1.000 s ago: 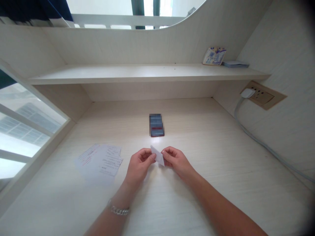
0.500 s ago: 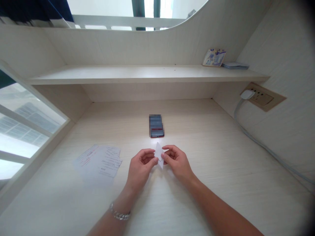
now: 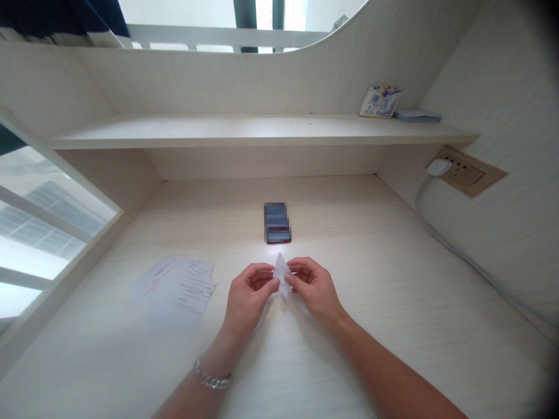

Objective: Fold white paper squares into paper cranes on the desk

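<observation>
Across most of the view, a pale wood-grain desk [image 3: 402,285]. Above its back edge, a long shelf [image 3: 244,128]. Along the right edge, a grey cable [image 3: 474,266], plugged into a beige wall socket [image 3: 478,176]. Between the left edge and the hands, overlapping printed sheets [image 3: 170,291], text too small to read. Near the middle, a left hand [image 3: 248,294] and right hand [image 3: 315,286], facing. At the shelf's right end, a colourful packet [image 3: 379,102]. Just beyond the fingers, toward the back edge, a dark flat object [image 3: 276,221], details blurred. On the left wrist, a chain bracelet [image 3: 215,381]. Smallest, a folded white paper [image 3: 280,269], pointed, clamped between thumbs and fingertips of both hands, sides partly hidden.
</observation>
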`<state>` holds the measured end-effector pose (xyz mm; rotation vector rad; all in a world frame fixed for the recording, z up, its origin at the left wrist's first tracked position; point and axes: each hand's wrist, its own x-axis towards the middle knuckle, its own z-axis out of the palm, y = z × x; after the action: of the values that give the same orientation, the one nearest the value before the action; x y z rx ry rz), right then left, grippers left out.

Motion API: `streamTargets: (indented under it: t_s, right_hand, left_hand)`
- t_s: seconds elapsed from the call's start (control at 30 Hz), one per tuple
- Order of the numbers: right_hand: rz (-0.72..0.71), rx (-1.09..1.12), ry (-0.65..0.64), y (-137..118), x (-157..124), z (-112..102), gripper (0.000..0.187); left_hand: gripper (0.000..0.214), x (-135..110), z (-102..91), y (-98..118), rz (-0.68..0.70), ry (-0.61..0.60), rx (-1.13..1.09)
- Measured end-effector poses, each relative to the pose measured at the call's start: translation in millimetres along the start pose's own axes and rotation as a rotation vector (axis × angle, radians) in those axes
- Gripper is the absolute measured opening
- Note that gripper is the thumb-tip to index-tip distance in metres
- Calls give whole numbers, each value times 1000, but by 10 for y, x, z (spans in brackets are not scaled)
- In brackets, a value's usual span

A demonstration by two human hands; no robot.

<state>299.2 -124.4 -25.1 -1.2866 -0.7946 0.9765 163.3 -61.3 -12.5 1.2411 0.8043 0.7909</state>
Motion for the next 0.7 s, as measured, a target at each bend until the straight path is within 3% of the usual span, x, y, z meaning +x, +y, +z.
streamTargets:
  t_s: [0.4, 0.7]
  right_hand:
    - [-7, 1, 7, 17, 8, -2, 22]
    - [81, 99, -43, -49, -8, -10, 17]
  left_hand:
    - [25, 14, -10, -28, 17, -9, 18]
    - [12, 3, -50, -20, 56, 44, 287]
